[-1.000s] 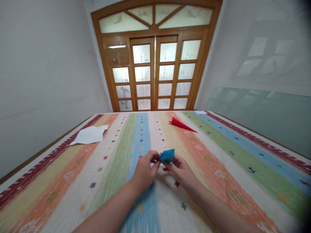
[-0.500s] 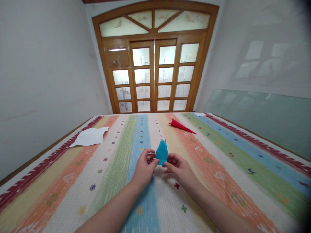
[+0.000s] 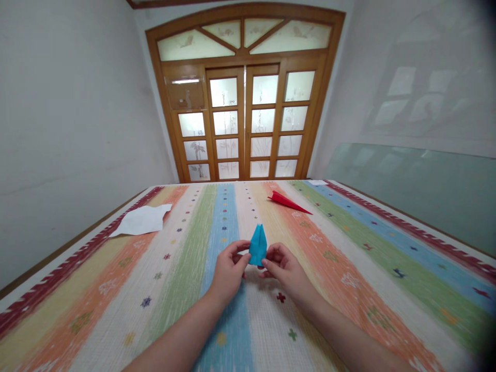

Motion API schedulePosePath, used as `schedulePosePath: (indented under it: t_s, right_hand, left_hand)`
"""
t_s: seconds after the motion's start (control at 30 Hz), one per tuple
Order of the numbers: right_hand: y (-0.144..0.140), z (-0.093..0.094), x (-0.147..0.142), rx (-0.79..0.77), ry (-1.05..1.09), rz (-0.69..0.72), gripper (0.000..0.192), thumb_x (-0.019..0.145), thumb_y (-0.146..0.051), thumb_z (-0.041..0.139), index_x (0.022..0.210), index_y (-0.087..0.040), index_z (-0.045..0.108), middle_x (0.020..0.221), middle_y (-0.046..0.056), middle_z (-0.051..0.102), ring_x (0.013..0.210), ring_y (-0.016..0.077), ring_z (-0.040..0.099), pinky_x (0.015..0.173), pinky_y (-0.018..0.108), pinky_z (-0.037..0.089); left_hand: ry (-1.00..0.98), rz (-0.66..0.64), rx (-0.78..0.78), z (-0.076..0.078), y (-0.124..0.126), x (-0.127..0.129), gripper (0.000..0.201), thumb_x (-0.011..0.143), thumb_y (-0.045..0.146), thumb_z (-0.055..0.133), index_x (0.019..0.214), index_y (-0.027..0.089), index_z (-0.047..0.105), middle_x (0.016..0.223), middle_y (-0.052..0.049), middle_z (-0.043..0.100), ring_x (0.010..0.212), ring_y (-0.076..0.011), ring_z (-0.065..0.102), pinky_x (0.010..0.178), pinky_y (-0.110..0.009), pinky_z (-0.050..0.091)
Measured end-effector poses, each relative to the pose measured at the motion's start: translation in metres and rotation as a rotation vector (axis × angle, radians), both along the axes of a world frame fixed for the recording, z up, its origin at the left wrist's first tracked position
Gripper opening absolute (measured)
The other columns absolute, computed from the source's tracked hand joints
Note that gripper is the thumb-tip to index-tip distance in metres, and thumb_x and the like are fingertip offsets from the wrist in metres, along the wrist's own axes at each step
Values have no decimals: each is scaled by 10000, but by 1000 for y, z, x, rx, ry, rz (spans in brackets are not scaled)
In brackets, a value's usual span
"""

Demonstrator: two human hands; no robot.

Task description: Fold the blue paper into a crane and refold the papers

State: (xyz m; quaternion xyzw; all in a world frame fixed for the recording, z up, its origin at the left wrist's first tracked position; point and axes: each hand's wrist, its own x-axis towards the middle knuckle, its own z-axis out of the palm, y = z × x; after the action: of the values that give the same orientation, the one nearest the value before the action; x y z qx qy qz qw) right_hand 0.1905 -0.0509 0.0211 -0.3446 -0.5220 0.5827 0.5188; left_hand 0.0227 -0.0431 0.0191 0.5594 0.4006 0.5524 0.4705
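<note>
Between my two hands is a small piece of folded blue paper, upright, with narrow points at its top and a flat lower edge. My left hand grips its left side, thumb in front and the other fingers partly hidden behind. At its lower right edge, my right hand pinches the paper between thumb and curled fingers. Farther off to the right lies a red folded paper plane, touched by neither hand.
A striped cloth covers the table. On its left side lies a creased white sheet of paper; a small white piece lies at the far right edge. Beyond stand wooden doors with glass panes. A pale green glass panel leans along the right wall.
The blue paper has turned slightly in my fingers, and its top points look closer together. Both hands keep hold of it. The red and white papers stay where they were.
</note>
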Motion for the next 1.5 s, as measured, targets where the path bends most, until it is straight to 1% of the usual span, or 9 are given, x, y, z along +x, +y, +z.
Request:
schedulePosePath:
  t_s: [0.23, 0.37, 0.43, 0.67, 0.8, 1.03, 1.23, 1.33, 1.5]
  right_hand:
    - [-2, 1, 0, 0, 10, -25, 382, 789, -332, 733, 1036, -259, 452, 993, 22, 601, 771, 176, 660, 654, 351, 574]
    - [-3, 4, 0, 12, -2, -56, 461, 794, -311, 723, 1146, -279, 426, 996, 25, 607, 756, 184, 670, 655, 359, 574]
    - [-3, 4, 0, 30, -5, -60, 471, 806, -307, 707, 1190, -283, 435, 1014, 36, 617, 767, 186, 669, 659, 356, 572]
    - [2, -3, 4, 108, -114, -68, 96, 813, -255, 630, 897, -222, 663, 931, 32, 631, 776, 167, 647, 709, 327, 559]
    - [4, -5, 7, 146, -203, -116, 117, 769, -218, 614, 768, -217, 731, 1021, 53, 614, 925, 198, 632, 751, 313, 561]
    - [2, -5, 6, 101, -182, -77, 141, 798, -279, 629, 804, -219, 757, 1098, 66, 625, 918, 211, 662, 759, 342, 576]
    - [0, -3, 5, 92, -176, -33, 201, 850, -379, 631, 882, -197, 710, 984, 64, 643, 825, 196, 656, 717, 350, 579]
    - [0, -3, 4, 84, -138, -54, 214, 816, -402, 695, 865, -210, 615, 891, 29, 625, 756, 173, 635, 684, 345, 583]
    - [0, -3, 2, 54, -78, -106, 401, 746, -446, 761, 753, -226, 427, 835, 2, 571, 692, 155, 599, 630, 330, 579]
  left_hand:
    - [-36, -15, -110, 1, 3, -1, 345, 771, 306, 689, 1073, 140, 679, 836, -55, 694, 483, -79, 505, 412, -197, 431]
    - [-121, -41, -174, 4, 1, -1, 223, 717, 291, 709, 884, 144, 711, 1146, -102, 658, 659, -125, 618, 420, -194, 442]
    - [-137, -65, -203, 6, 0, 0, 183, 700, 285, 708, 819, 146, 698, 1203, -101, 634, 733, -150, 643, 427, -193, 446]
    - [-113, -98, -270, 5, -1, 2, 187, 696, 272, 663, 830, 142, 676, 841, -63, 678, 638, -142, 618, 491, -228, 496]
    - [-114, -117, -311, 6, -1, 1, 182, 701, 261, 625, 830, 139, 668, 762, -48, 653, 615, -140, 606, 511, -244, 519]
    - [-102, -138, -316, 5, 1, -2, 248, 726, 342, 675, 865, 137, 671, 769, -53, 653, 602, -142, 604, 476, -231, 488]
    - [-21, -90, -218, -3, 6, -1, 189, 695, 274, 698, 823, 139, 662, 684, -12, 620, 505, -96, 524, 441, -204, 431]
    - [-48, -84, -183, -3, 6, -1, 176, 707, 283, 699, 804, 145, 650, 697, -12, 619, 535, -102, 535, 459, -205, 441]
    - [-47, -87, -135, 1, 3, 0, 154, 713, 270, 704, 781, 147, 641, 712, -22, 626, 570, -114, 556, 504, -224, 462]
